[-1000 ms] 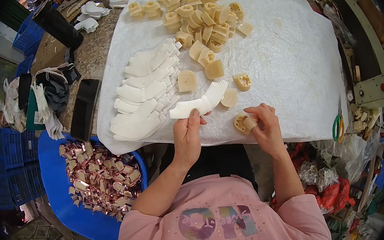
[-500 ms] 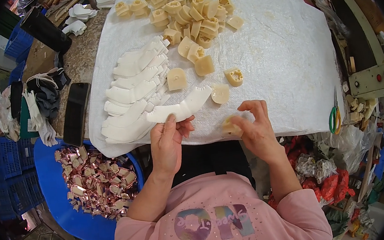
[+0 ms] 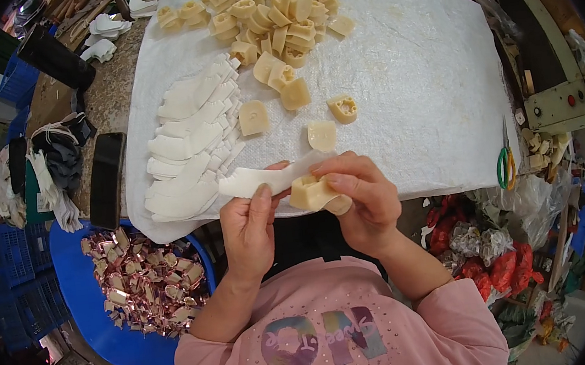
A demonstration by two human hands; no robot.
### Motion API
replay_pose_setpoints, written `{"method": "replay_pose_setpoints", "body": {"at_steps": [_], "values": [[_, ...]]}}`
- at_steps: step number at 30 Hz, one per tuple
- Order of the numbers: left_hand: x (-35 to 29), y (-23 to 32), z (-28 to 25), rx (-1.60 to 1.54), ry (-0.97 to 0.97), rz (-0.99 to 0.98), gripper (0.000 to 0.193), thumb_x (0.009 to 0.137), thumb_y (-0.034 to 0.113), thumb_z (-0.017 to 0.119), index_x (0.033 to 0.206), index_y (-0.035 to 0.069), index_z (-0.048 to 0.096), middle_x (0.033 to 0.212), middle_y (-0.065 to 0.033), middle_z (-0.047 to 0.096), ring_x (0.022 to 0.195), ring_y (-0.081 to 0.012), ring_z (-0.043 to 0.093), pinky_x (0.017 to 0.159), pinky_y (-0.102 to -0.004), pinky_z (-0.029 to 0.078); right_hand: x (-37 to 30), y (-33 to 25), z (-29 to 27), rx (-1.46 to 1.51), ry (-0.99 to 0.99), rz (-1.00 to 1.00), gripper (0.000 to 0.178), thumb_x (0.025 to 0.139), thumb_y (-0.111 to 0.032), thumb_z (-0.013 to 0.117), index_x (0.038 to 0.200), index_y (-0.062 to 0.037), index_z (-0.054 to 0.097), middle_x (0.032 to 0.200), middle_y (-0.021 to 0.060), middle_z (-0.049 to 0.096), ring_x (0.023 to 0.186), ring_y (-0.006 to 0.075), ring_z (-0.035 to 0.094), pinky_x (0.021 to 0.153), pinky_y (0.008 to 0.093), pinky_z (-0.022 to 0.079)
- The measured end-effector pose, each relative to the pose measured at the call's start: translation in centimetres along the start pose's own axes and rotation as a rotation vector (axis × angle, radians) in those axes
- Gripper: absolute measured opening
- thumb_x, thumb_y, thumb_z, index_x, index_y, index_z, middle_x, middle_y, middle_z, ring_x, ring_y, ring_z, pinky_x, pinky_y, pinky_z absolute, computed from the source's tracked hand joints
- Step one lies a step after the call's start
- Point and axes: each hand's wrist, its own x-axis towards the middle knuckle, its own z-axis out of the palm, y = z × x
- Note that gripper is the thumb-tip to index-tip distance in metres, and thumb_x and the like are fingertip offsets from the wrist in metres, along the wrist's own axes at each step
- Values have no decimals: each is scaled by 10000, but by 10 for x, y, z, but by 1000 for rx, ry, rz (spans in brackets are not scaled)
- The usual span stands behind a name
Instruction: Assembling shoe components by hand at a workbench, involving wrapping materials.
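Observation:
My left hand point(image 3: 249, 231) pinches a curved white strip of sheet material point(image 3: 239, 184) between thumb and fingers, above the near edge of the table. Close beside it, my right hand point(image 3: 373, 199) grips a beige plastic shoe heel point(image 3: 305, 194), its hollow side partly showing. The heel overlaps the strip's right part; whether they touch I cannot tell. Further off lie single loose heels point(image 3: 322, 136) and a big heap of heels point(image 3: 279, 23). On the left, similar white strips point(image 3: 189, 147) lie fanned in overlapping rows.
White woven sheeting point(image 3: 412, 98) covers the table. Left of it are a black phone point(image 3: 108, 180), a dark cylinder point(image 3: 57, 61) and gloves point(image 3: 50, 179). Below stands a blue basin point(image 3: 92, 310) of shiny pinkish pieces. Scissors point(image 3: 504, 164) lie at the right edge, near a metal machine frame point(image 3: 560, 115).
My right hand has lifted the heel and brought it left to the white strip. My left hand still holds the strip, now lower and partly behind the heel. The view has shifted slightly.

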Motion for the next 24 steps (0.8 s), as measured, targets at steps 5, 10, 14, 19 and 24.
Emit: {"method": "replay_pose_setpoints", "body": {"at_steps": [5,10,14,19,24], "values": [[-8,5,-2,8,-20,-35,336,977,109,393,1191,-125,505,1161,-177,582,1039,-183,569,896,-296,461,-2,9,13,-99,63,-221,472,685,134,614,1112,-58,555,1049,149,604,880,308,595,727,371,496],[-9,10,2,20,-66,-76,326,955,94,406,1181,-122,497,1205,-201,547,1075,-219,567,937,-346,457,-2,8,14,-130,88,-242,482,679,124,632,1114,-70,555,1059,132,611,883,304,587,732,365,484],[-10,12,4,84,-91,-32,343,964,103,394,1199,-130,483,1199,-202,547,1073,-223,566,932,-344,457,-1,8,11,-135,57,-237,456,681,110,641,1093,-68,558,1054,131,612,881,309,582,728,368,483],[-13,10,3,294,-88,9,365,977,126,378,1209,-139,474,1190,-202,547,1076,-227,559,936,-338,450,2,8,8,-197,11,-257,423,653,85,645,1041,-58,556,1016,132,617,813,297,555,686,362,470],[-13,8,9,354,-53,170,367,994,150,348,1200,-111,504,1092,-163,618,952,-156,602,813,-266,490,3,9,7,-396,-3,-297,382,587,-2,647,953,-84,578,942,63,630,734,230,455,674,377,320]]}}
